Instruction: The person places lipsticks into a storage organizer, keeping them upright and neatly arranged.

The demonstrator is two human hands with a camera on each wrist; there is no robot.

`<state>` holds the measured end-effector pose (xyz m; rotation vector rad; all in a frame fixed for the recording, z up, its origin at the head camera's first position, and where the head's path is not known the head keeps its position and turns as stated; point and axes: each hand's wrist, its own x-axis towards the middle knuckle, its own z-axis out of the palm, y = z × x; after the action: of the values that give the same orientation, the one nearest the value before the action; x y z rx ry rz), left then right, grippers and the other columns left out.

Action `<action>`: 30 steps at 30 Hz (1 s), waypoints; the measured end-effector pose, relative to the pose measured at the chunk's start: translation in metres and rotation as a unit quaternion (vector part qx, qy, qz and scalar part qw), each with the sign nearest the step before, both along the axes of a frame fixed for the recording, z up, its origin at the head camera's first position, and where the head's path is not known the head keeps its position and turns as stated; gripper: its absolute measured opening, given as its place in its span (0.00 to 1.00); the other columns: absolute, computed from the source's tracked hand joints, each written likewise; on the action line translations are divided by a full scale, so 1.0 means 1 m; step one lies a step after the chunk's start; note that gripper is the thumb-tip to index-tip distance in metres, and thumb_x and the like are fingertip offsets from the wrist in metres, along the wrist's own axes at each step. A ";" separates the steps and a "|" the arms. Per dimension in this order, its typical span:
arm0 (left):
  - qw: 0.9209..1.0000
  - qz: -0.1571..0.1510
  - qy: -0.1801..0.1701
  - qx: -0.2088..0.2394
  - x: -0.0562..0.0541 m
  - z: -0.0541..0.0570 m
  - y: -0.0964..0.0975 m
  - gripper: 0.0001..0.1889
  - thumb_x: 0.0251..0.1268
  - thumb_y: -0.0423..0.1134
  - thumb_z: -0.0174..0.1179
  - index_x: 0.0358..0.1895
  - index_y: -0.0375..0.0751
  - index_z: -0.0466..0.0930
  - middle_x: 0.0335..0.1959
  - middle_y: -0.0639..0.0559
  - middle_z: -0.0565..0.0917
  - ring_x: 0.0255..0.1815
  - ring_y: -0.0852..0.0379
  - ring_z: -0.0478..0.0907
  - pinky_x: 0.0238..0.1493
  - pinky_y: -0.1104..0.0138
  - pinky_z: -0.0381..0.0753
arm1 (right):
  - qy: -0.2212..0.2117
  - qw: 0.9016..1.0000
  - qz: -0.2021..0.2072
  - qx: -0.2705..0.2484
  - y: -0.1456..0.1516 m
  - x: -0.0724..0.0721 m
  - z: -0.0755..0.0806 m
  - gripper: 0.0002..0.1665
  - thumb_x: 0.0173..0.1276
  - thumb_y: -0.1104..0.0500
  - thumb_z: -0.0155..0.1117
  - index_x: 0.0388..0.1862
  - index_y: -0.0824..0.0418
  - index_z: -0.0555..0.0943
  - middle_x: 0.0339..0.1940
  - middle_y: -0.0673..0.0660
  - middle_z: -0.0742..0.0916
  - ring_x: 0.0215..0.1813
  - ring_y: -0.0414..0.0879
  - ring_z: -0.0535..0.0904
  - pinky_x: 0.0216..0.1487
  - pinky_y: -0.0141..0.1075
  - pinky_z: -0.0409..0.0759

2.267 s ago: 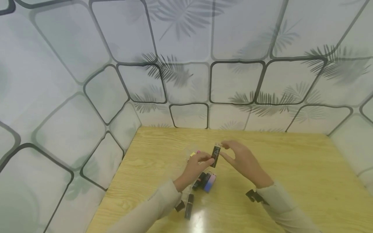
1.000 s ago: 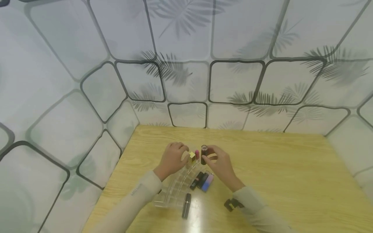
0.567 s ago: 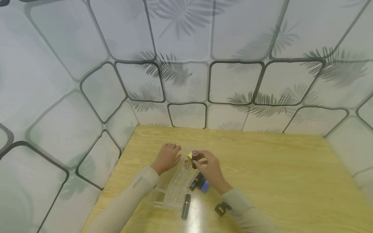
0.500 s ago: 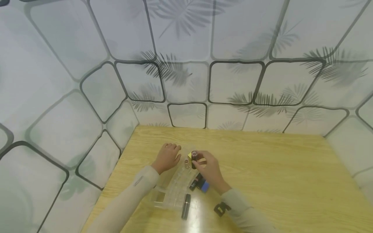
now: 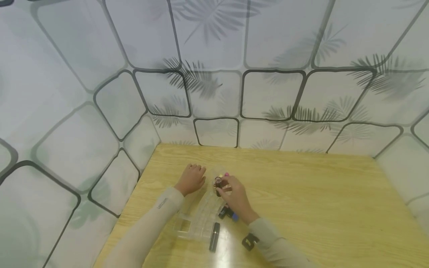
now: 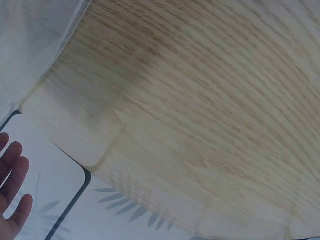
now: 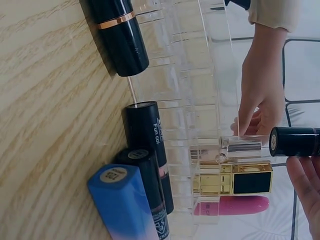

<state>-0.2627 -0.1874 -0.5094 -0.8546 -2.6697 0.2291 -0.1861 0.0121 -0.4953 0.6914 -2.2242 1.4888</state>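
My right hand (image 5: 237, 195) pinches a dark lipstick tube (image 5: 218, 187) above the far end of a clear stepped organizer (image 5: 197, 223). In the right wrist view this black lipstick (image 7: 295, 141) hangs over the rack, its round labelled end showing. Standing in the rack are a clear-capped lipstick (image 7: 242, 145), a gold-and-black lipstick (image 7: 252, 181) and a pink lipstick (image 7: 242, 205). My left hand (image 5: 191, 179) stays left of the organizer's far end, fingers loosely bent and holding nothing; whether it touches the organizer I cannot tell. Its relaxed fingers (image 6: 15, 175) show in the left wrist view.
Right of the organizer lie a blue lipstick (image 7: 116, 192) and two black lipsticks, one lettered (image 7: 142, 122). Nearer me lies a black tube with a metallic band (image 5: 214, 237). The wood-grain table (image 5: 318, 208) meets patterned walls (image 5: 214, 93) behind and left.
My right hand has carried the lipstick left and toward me, from beside the rack to above it. My left hand let go of the tube and moved left.
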 end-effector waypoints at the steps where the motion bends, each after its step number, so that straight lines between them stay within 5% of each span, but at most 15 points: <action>1: 1.000 0.003 -0.005 -0.002 0.000 -0.002 0.000 0.12 0.62 0.44 0.57 0.42 0.40 0.76 0.33 0.48 0.82 0.36 0.52 0.80 0.46 0.58 0.78 | 0.000 1.000 0.002 -0.001 -0.001 0.000 -0.001 0.19 0.50 0.73 0.68 0.43 0.71 0.76 0.37 0.62 0.82 0.38 0.52 0.81 0.35 0.26 0.81; 9: 0.999 0.012 -0.047 -0.006 -0.002 -0.009 0.002 0.10 0.64 0.43 0.55 0.42 0.41 0.76 0.33 0.48 0.82 0.36 0.52 0.81 0.47 0.57 0.78 | 0.021 1.000 0.008 0.007 -0.005 -0.001 -0.010 0.20 0.50 0.73 0.69 0.42 0.71 0.75 0.38 0.62 0.82 0.38 0.52 0.81 0.35 0.27 0.82; 30: 0.996 -0.032 -0.010 0.085 -0.002 -0.019 0.000 0.03 0.60 0.36 0.56 0.35 0.42 0.74 0.22 0.51 0.77 0.24 0.56 0.77 0.35 0.60 0.79 | 0.007 1.000 -0.004 0.005 -0.015 -0.003 -0.022 0.17 0.52 0.71 0.68 0.43 0.69 0.77 0.41 0.62 0.84 0.41 0.52 0.82 0.38 0.31 0.83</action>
<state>-0.2651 -0.1877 -0.5286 -0.8893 -2.6298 -0.0233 -0.1894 -0.0034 -0.5172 0.6921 -2.2231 1.4659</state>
